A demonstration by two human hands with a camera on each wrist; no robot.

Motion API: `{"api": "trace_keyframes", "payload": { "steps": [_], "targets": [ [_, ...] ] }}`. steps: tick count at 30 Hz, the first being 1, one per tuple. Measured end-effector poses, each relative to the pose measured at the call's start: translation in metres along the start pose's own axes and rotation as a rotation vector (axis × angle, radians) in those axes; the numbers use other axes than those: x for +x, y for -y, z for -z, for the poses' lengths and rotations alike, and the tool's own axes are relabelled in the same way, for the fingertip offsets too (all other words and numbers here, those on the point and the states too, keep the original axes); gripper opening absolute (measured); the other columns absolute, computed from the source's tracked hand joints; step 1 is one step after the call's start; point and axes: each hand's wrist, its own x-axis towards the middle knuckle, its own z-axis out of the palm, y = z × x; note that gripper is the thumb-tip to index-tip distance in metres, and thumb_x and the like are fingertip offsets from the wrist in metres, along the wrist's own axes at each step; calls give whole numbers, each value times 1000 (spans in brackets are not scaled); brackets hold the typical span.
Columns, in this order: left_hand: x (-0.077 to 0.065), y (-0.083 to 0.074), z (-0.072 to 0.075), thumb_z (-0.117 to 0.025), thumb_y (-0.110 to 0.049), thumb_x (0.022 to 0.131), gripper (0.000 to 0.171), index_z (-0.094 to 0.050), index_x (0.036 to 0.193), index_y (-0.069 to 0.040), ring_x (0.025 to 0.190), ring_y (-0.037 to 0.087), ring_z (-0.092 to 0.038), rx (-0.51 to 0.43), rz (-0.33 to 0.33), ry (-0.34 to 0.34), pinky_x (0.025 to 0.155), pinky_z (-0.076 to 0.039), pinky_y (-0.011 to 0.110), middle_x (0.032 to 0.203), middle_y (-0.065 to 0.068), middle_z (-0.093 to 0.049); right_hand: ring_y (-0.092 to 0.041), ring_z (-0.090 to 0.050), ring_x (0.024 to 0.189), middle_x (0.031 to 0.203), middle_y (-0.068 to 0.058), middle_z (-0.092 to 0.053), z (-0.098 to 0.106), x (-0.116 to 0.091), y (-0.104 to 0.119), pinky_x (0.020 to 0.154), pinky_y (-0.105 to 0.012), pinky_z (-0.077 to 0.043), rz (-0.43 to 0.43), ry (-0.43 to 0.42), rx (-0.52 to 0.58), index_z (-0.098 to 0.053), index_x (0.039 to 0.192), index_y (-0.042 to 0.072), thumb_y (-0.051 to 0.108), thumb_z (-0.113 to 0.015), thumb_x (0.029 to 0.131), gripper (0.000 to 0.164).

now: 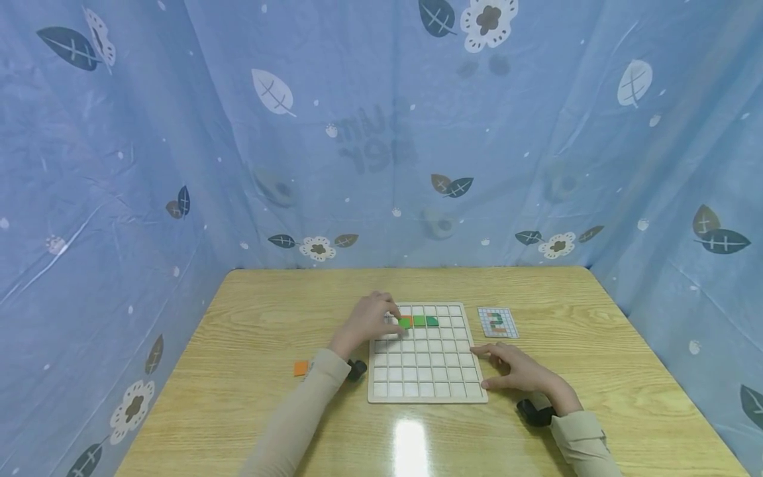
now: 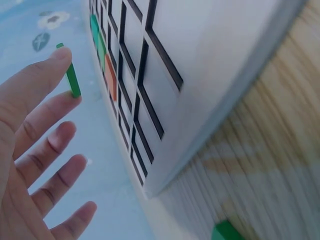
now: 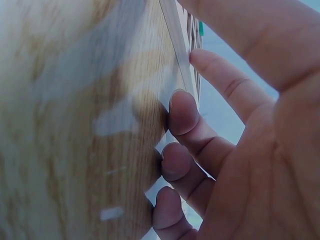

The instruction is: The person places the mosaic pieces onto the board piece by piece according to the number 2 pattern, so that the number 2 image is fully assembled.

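Observation:
A thin green tile [image 2: 73,81] is pinched between thumb and index finger of my left hand [image 1: 371,320], with the other fingers spread. In the head view, it hangs over the upper left of the white grid board [image 1: 424,391], overlapping an orange tile [image 2: 110,77] that lies on the board. Beside that, in the same row, lie a green tile [image 1: 419,320] and a darker green piece [image 1: 432,321] with a rounded corner. My right hand [image 1: 521,371] rests at the board's right edge, thumb and index fingertips on the rim, other fingers bent against the table [image 3: 115,165].
Right of the board lies a small pattern card [image 1: 498,322] showing a green and orange figure on a grid. An orange tile [image 1: 301,368] lies on the table by my left forearm, and a green piece [image 2: 227,231] shows below in the left wrist view. A blue curtain [image 1: 357,165] surrounds the table.

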Motion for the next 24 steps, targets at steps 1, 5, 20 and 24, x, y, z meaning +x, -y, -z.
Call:
{"api": "trace_keyframes", "payload": {
  "steps": [1,5,20,24],
  "targets": [
    [1,-1,-1,-74,-48,72,31,-73,89,-22,90,14,-50,16,0,5,76,-45,31,96,-6,-59,-11,-39,79,88,-1,-49,0,0,0,65,-23,-34,-4,2,3,-51,130,6,33,-73,78,62],
    [5,-7,-2,-72,-49,74,31,-73,92,-24,91,13,-50,50,10,37,77,-45,31,99,-7,-59,-11,-39,79,88,-1,-49,0,0,0,65,-24,-34,-9,8,12,-50,130,6,33,-72,79,62],
    [23,-25,-7,-71,-45,77,27,-72,94,-25,98,14,-49,52,-22,56,83,-45,36,103,-8,-58,-15,-39,77,89,-4,-49,3,1,7,62,-27,-34,-11,13,33,-50,130,4,27,-73,78,61],
    [26,-31,-8,-71,-45,77,25,-72,94,-26,93,13,-49,61,-23,48,79,-44,32,102,-8,-58,-13,-39,78,89,-3,-49,3,2,6,63,-24,-34,-23,23,27,-50,131,5,31,-72,79,62]
  ]
}}
